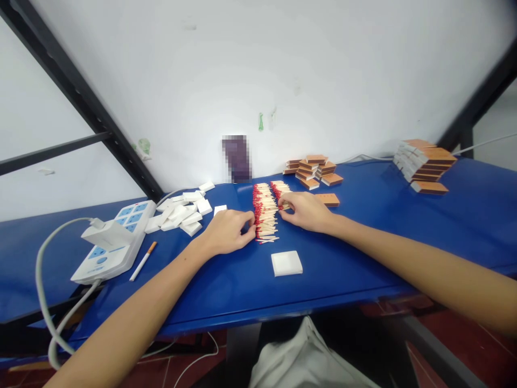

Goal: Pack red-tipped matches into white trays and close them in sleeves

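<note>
Two long piles of red-headed wooden matches [265, 207] lie side by side on the blue table. My left hand [231, 231] rests at the left pile's red heads, its fingers curled and the tips a little apart. Over the near end of the right pile, my right hand [305, 210] has thumb and index finger pinched around some matches, partly hidden by the fingers. In front of the piles lies a white matchbox tray [286, 263]. Another small white tray [220, 209] sits just behind my left hand. An orange-brown matchbox sleeve [329, 200] lies behind my right hand.
White matchbox trays [177, 213] are heaped at left, near a power strip [121, 237] with a plugged-in adapter and cable. A cigarette [142, 262] lies beside it. Matchboxes [317, 170] are stacked at the wall, with a larger stack [428, 161] at right.
</note>
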The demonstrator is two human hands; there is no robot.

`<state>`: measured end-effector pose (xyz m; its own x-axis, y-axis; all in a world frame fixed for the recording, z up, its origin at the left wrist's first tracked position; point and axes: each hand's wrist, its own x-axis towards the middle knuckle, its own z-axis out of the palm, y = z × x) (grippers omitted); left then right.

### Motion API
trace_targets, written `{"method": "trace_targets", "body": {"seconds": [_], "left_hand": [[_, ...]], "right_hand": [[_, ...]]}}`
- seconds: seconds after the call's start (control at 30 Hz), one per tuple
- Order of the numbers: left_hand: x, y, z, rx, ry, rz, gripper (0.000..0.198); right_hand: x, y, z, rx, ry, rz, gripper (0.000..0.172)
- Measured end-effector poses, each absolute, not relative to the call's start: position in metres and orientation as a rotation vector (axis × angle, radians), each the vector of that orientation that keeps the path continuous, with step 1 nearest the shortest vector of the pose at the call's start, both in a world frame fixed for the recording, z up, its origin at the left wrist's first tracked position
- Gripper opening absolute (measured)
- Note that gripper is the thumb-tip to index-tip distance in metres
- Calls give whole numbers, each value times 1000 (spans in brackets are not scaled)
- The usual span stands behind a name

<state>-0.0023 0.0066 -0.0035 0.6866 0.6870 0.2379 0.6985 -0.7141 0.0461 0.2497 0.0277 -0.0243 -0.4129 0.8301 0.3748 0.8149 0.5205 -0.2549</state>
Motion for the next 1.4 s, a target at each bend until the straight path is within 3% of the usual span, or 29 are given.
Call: {"method": "trace_targets", "body": {"seconds": [1.4], "left_hand": [[-1, 11, -10, -2822, -1201, -441, 16]], "right_hand": [[244, 32, -22, -1279, -2351, 0, 16]]}}
